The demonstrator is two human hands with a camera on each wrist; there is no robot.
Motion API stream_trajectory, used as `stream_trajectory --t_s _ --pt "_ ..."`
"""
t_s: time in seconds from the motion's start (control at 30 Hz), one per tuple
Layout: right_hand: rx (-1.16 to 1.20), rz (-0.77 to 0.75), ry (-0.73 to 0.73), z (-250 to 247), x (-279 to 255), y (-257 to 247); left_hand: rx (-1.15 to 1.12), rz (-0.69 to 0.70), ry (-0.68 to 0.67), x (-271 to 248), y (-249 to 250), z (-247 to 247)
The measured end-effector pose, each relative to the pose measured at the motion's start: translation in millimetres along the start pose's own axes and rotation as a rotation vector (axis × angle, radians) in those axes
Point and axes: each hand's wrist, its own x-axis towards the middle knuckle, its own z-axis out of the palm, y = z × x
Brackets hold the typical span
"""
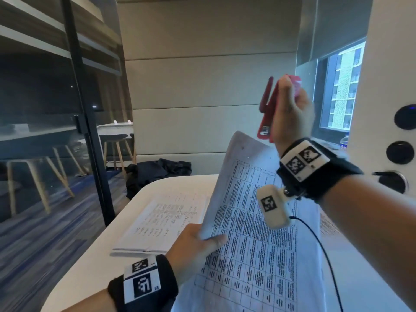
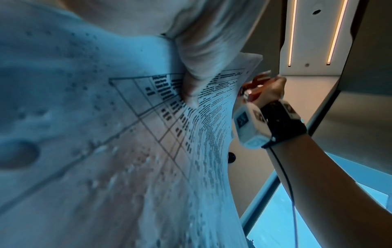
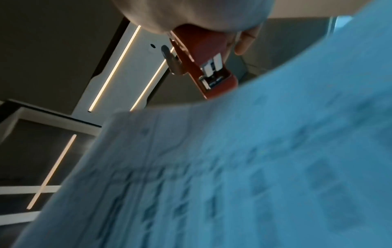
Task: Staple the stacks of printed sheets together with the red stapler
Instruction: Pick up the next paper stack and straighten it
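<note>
My left hand [image 1: 198,242] pinches the left edge of a stack of printed table sheets [image 1: 252,244] and holds it tilted up off the table; its thumb [image 2: 191,80] lies across the print. My right hand [image 1: 290,111] grips the red stapler [image 1: 266,109] in the air, mouth gaping and pointing down, just above the stack's raised top corner [image 1: 239,137] and apart from it. In the right wrist view the stapler [image 3: 203,67] hangs over the blurred sheets [image 3: 233,167]. A second stack of printed sheets [image 1: 162,221] lies flat on the white table [image 1: 90,262].
A black bag [image 1: 155,174] lies on the floor beyond the table. A glass partition with a black post [image 1: 90,131] stands at the left, stools behind it. A white column with round black sockets [image 1: 403,152] is close on the right.
</note>
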Motion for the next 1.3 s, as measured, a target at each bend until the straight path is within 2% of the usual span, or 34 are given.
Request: stream_trajectory --t_s 0.1,0.2,0.27,0.33,0.47,0.57,0.63,0.73,0.9,1.07,1.23,1.3 --pt "-0.247 0.072 0.070 -16.9 10.6 11.9 -0.070 -0.135 0.088 8.2 -2.9 -18.4" --pt "-0.426 0.219 -0.008 -41.6 9.7 34.7 -0.100 -0.192 0.249 30.4 -12.1 -53.2" --pt "-0.528 0.345 -0.176 -55.2 -1.6 46.1 -0.107 -0.201 0.315 46.7 -18.1 -83.8" --pt "-0.667 0.408 -0.393 -64.7 -19.4 56.0 -0.040 -0.227 0.307 63.1 -24.1 -114.6" --pt "-0.884 0.456 -0.790 -69.5 -62.9 67.3 0.290 -0.374 0.244 94.3 -39.2 -168.6" --pt "-1.141 0.361 -1.158 -67.2 -94.0 69.6 0.507 -0.473 0.230 110.3 -46.7 -191.0" --pt "-1.152 0.339 -1.359 -65.3 -112.8 69.5 0.632 -0.521 0.196 116.8 -50.1 -195.8" --pt "-1.092 0.361 -1.532 -63.5 -134.4 72.2 0.813 -0.599 0.101 127.2 -62.9 -196.7" --pt "-1.101 0.332 -1.640 -61.0 -149.5 78.7 0.967 -0.718 -0.027 140.0 -89.8 -189.2" --pt "-1.119 0.363 -1.661 -60.1 -152.2 81.4 1.040 -0.763 -0.017 150.6 -117.6 -180.6" --pt "-1.157 0.309 -1.713 -57.3 -153.4 79.2 1.195 -0.734 -0.033 173.9 -148.5 -182.6" --pt "-1.186 0.281 -1.728 -56.1 -152.1 77.3 1.226 -0.714 0.008 188.7 -161.4 -187.0"
